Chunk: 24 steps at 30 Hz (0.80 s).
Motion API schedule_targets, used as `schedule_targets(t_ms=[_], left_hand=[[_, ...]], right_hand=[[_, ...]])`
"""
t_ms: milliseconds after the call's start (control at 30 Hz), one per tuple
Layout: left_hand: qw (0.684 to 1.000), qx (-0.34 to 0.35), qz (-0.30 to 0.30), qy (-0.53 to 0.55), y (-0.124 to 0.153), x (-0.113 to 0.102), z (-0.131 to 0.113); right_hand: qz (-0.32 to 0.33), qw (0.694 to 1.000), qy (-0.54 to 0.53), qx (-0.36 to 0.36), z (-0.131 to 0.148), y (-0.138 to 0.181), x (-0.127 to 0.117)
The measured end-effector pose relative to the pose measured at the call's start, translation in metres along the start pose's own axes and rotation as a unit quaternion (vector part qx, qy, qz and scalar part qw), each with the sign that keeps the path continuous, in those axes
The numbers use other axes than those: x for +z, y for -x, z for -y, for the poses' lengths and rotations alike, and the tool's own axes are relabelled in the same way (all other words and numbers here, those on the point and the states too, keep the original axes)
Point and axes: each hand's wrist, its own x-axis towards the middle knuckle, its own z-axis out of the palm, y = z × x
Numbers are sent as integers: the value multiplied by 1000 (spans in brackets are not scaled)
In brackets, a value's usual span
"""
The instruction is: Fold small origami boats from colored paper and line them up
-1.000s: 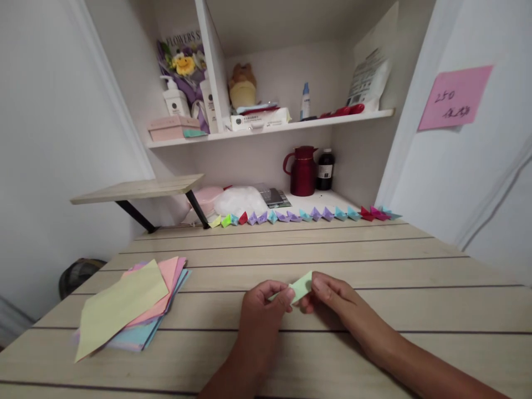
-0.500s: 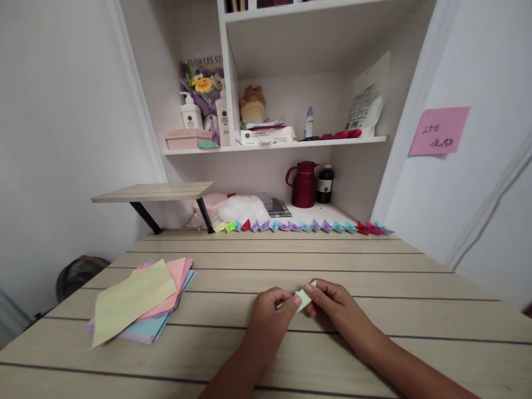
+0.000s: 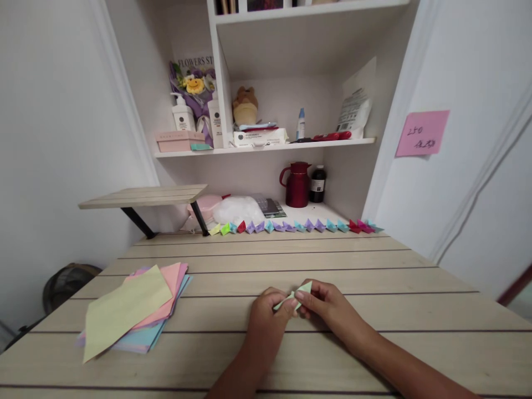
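Note:
A small piece of folded light-green paper [image 3: 306,287] is held between my two hands, above the front middle of the wooden table [image 3: 233,277]. My left hand [image 3: 271,310] pinches its left side with thumb and fingers. My right hand [image 3: 322,299] grips the right side, its thumb pressed near the middle, close to my left thumb. A pointed corner sticks up by my right fingers, and part of the paper is covered by the fingers. To the left lies a loose stack of coloured paper sheets [image 3: 128,310], with a pale yellow sheet on top.
A row of several small folded paper boats [image 3: 291,226] runs along the table's back edge. Behind it stand a red jug [image 3: 297,185] and a dark bottle [image 3: 318,184]. A small raised wooden shelf [image 3: 145,195] stands at the back left. A pink note [image 3: 423,133] hangs on the right wall.
My hands have come closer together, and more of the folded green paper now shows on both sides of my thumbs. The whole view has shifted slightly.

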Motion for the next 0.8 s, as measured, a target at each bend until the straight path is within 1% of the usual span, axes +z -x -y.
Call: schedule_targets(t_ms=[100,200,300,400,600,800], left_hand=[[1000,-18,-3,-10,1,0,-5],[1000,-21,1,-9,2,0,-8],[1000,-14,2,-13,2,1,-6],[999,-27,-17,-14,2,3,-2],[996,-65,-34,57,2,5,2],[994,-96,-23,40,2,6,-1]], right_hand=[[-24,1000,-12,10,-4,-1,-2],[-32,999,-8,20,-6,0,-4],[-40,999,-2,29,-8,1,-5],[-48,998,-3,32,-10,-1,-4],[-49,998,-3,27,-15,-5,-6],[-40,998,21,41,-15,-2,-8]])
